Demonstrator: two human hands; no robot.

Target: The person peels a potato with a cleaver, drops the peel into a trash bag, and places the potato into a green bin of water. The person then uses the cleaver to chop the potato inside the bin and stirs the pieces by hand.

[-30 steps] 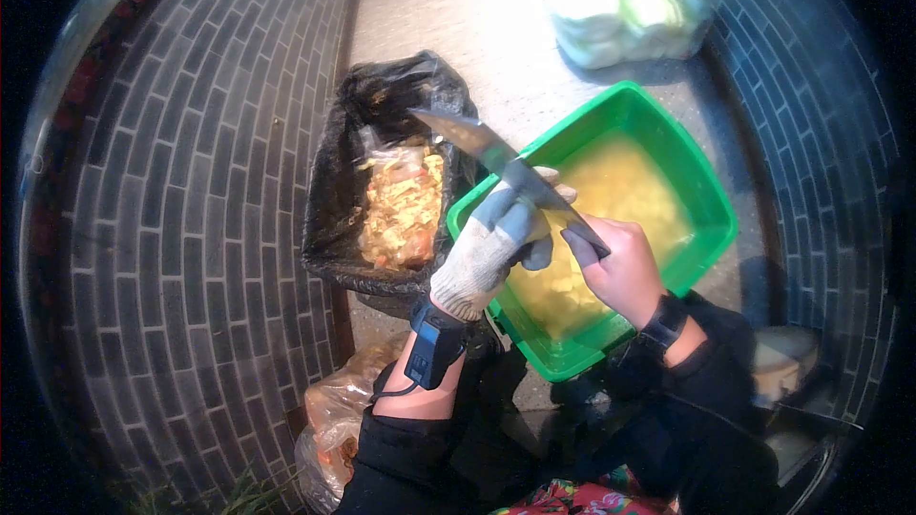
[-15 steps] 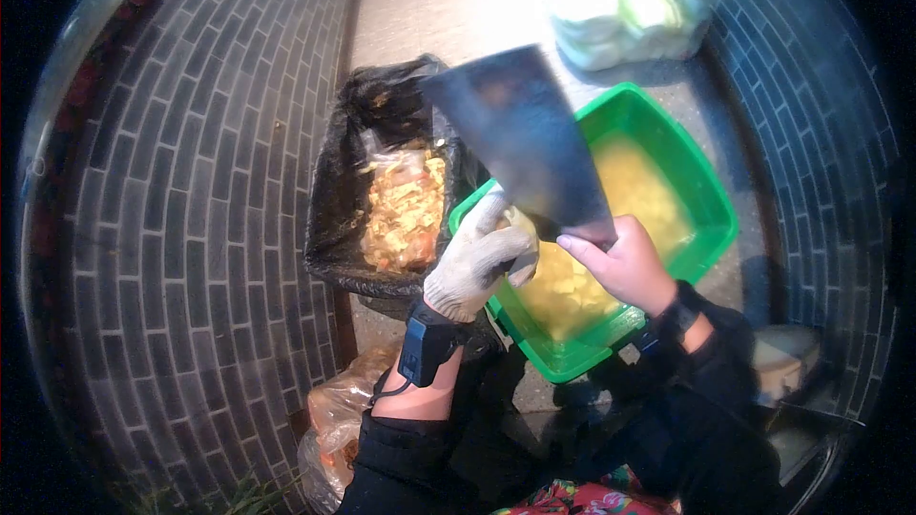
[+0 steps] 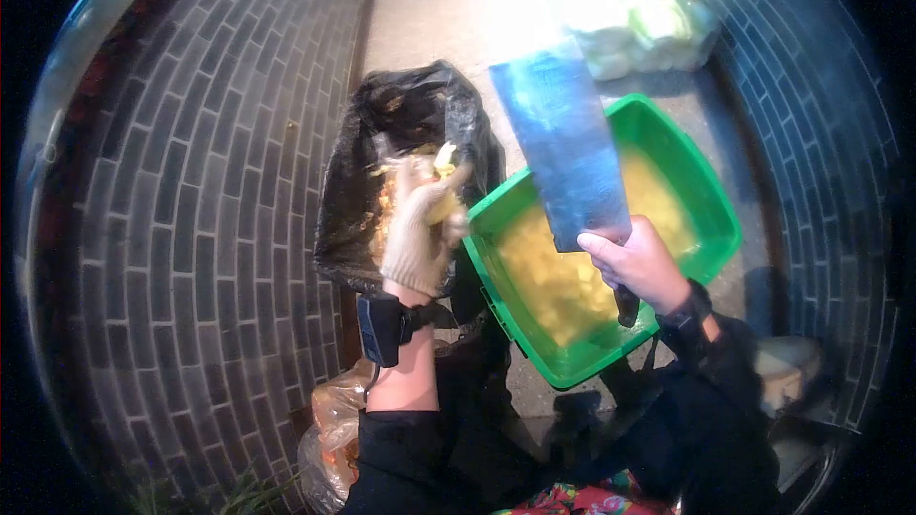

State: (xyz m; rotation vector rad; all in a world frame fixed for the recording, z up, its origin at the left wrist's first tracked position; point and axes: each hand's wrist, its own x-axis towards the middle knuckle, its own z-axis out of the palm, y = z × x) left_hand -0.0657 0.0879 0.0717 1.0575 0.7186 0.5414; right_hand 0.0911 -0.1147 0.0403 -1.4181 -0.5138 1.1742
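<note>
My left hand [image 3: 420,229], in a whitish knit glove, is over a bin lined with a black plastic bag [image 3: 348,172]. Its fingers, blurred by motion, curl round a pale yellow piece of food [image 3: 444,208]; a pale scrap [image 3: 445,160] shows by the fingertips. My bare right hand [image 3: 637,265] grips a cleaver [image 3: 563,138] where the blade meets the dark handle, thumb on the blade's flat. The broad blade points up and away, above a green tub [image 3: 534,355] that holds many pale yellow chunks [image 3: 563,291] in liquid.
Behind the tub, a clear bag of leafy cabbages [image 3: 639,19] stands on the floor. Another clear plastic bag [image 3: 329,420] with orange contents lies near my left forearm. Brick-patterned walls [image 3: 219,181] rise on both sides. Orange-yellow scraps [image 3: 385,224] lie inside the bin.
My left hand has moved left, from beside the cleaver blade to over the bin. The right hand keeps the cleaver, whose blade has swung more upright and to the right.
</note>
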